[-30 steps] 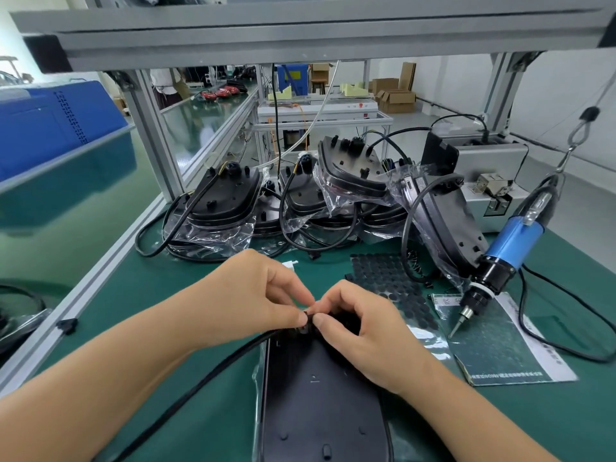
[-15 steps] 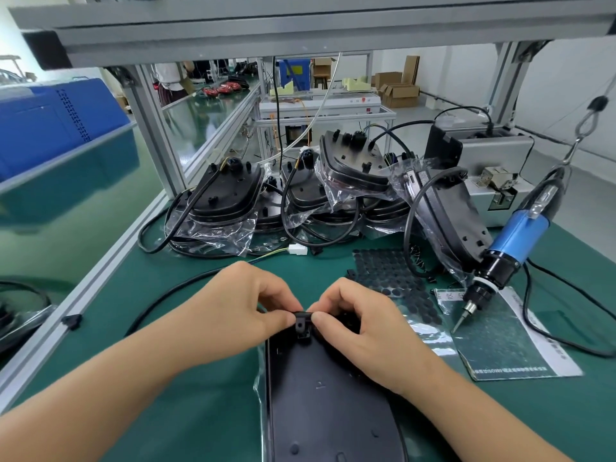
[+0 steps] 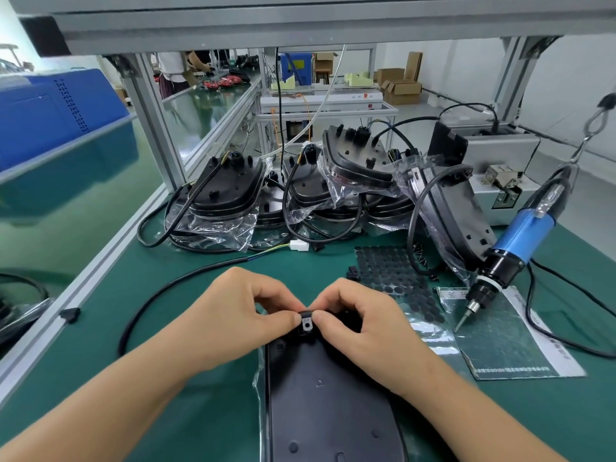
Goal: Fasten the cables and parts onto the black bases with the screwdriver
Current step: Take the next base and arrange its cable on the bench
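Left hand [image 3: 233, 315]: fingers curled, thumb and forefinger pinching the left side of the small black plastic cable clamp with a screw hole [image 3: 306, 323].
Right hand [image 3: 361, 323]: curled too, thumb tip and forefinger nipping the clamp's right side; both hands hold the one part.
Clamp position: at the far end of the flat black plastic base in its clear bag [image 3: 330, 401], near centre of the bench; touching or just above the base, can't tell which.
Cable: thin black round cable [image 3: 160, 291] loops off left over the green bench mat [image 3: 100, 378]; its run under the hands is hidden.
Screwdriver: blue-bodied electric screwdriver hung on a wire hook [image 3: 520, 241], right, tip down, well apart from both hands, untouched.
Other stock: bagged black bases with cables [image 3: 226, 195] stacked at the far side.
Risk 1: clamp is tiny and held by fingertips only; likely slips or rotates off its hole once one hand lets go for the driver.
Risk 2: cable could sit outside the clamp or get pinched under it.
Risk 3: no screw visible at the clamp.
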`<state>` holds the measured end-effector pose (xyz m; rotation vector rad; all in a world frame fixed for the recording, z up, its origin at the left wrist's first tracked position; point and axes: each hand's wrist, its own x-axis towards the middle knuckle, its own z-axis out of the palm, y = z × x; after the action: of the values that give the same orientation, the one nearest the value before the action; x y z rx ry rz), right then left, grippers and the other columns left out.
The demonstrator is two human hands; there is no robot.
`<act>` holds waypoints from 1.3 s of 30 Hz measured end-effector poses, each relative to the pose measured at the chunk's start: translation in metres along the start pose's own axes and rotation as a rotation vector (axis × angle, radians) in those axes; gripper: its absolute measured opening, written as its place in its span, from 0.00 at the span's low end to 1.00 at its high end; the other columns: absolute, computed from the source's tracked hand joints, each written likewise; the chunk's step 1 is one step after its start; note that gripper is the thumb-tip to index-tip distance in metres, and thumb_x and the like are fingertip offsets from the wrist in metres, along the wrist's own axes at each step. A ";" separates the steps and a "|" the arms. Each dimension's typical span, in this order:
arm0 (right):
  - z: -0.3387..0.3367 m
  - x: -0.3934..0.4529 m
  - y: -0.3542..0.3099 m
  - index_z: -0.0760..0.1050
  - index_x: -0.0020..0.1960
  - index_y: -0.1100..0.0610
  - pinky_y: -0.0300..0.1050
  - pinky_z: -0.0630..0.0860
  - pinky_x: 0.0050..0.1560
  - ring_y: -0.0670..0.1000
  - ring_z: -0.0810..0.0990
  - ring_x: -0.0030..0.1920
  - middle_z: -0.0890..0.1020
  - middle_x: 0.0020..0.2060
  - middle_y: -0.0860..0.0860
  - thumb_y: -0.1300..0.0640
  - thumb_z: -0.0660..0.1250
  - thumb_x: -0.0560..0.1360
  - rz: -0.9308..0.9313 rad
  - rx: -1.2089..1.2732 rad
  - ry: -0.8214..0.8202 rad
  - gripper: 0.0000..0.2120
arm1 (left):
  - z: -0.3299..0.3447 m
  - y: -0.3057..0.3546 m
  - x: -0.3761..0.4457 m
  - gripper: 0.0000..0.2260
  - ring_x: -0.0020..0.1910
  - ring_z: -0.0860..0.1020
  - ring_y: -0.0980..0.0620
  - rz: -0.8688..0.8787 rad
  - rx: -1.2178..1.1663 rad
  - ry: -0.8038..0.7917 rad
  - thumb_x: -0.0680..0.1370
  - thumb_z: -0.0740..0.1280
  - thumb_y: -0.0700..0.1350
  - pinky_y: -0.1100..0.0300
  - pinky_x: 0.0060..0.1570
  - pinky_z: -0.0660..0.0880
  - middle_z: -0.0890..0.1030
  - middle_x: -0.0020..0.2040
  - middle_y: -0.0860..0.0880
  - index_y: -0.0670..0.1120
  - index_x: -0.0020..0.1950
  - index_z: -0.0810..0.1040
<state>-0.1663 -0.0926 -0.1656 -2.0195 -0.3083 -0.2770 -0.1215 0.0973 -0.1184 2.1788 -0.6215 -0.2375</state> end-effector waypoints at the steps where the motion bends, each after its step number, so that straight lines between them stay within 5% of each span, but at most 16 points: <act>1: 0.001 0.000 0.000 0.78 0.42 0.50 0.31 0.70 0.42 0.43 0.78 0.40 0.80 0.36 0.41 0.59 0.69 0.74 -0.001 0.001 0.003 0.06 | -0.001 0.000 0.000 0.09 0.38 0.81 0.56 -0.003 -0.014 -0.012 0.72 0.74 0.42 0.63 0.44 0.77 0.85 0.37 0.54 0.58 0.42 0.85; 12: 0.004 0.004 -0.005 0.79 0.43 0.52 0.41 0.74 0.49 0.45 0.78 0.42 0.81 0.37 0.44 0.61 0.69 0.73 0.018 -0.023 -0.011 0.04 | -0.001 -0.003 0.001 0.07 0.39 0.82 0.54 -0.016 -0.031 -0.009 0.72 0.74 0.43 0.62 0.45 0.77 0.85 0.37 0.53 0.56 0.39 0.86; 18: 0.005 0.001 -0.003 0.79 0.44 0.50 0.35 0.73 0.49 0.43 0.80 0.45 0.82 0.40 0.42 0.59 0.69 0.74 -0.027 -0.010 0.037 0.04 | -0.002 -0.001 0.001 0.05 0.40 0.83 0.55 -0.017 0.001 -0.022 0.72 0.74 0.43 0.63 0.45 0.78 0.85 0.37 0.54 0.54 0.40 0.86; 25: -0.024 0.008 -0.001 0.78 0.41 0.53 0.36 0.76 0.41 0.46 0.81 0.38 0.83 0.36 0.47 0.58 0.65 0.78 0.055 0.173 0.638 0.07 | -0.005 0.034 0.034 0.02 0.45 0.83 0.49 0.057 0.024 0.005 0.72 0.72 0.53 0.56 0.50 0.79 0.86 0.41 0.53 0.57 0.42 0.85; 31: -0.075 -0.007 0.014 0.74 0.40 0.51 0.39 0.70 0.35 0.43 0.73 0.31 0.78 0.29 0.44 0.57 0.64 0.76 0.190 0.393 1.231 0.06 | 0.084 0.074 0.091 0.07 0.38 0.79 0.60 0.204 0.301 -0.173 0.77 0.69 0.45 0.72 0.39 0.71 0.84 0.41 0.56 0.49 0.50 0.86; 35: -0.093 -0.009 0.028 0.72 0.38 0.50 0.34 0.68 0.34 0.43 0.71 0.32 0.75 0.32 0.45 0.57 0.63 0.76 0.298 0.407 1.373 0.08 | 0.131 0.080 0.125 0.12 0.55 0.79 0.47 0.247 0.567 -0.222 0.78 0.64 0.38 0.56 0.57 0.75 0.83 0.55 0.47 0.46 0.58 0.83; 39: -0.099 -0.007 0.039 0.71 0.38 0.51 0.31 0.67 0.30 0.39 0.69 0.28 0.74 0.33 0.45 0.57 0.62 0.77 0.398 0.382 1.374 0.08 | 0.143 0.077 0.146 0.12 0.53 0.79 0.43 0.260 0.755 -0.140 0.75 0.62 0.34 0.53 0.51 0.78 0.82 0.53 0.43 0.42 0.53 0.83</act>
<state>-0.1664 -0.1986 -0.1563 -1.1052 0.8245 -1.1361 -0.0761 -0.1150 -0.1432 2.7660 -1.2125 -0.0073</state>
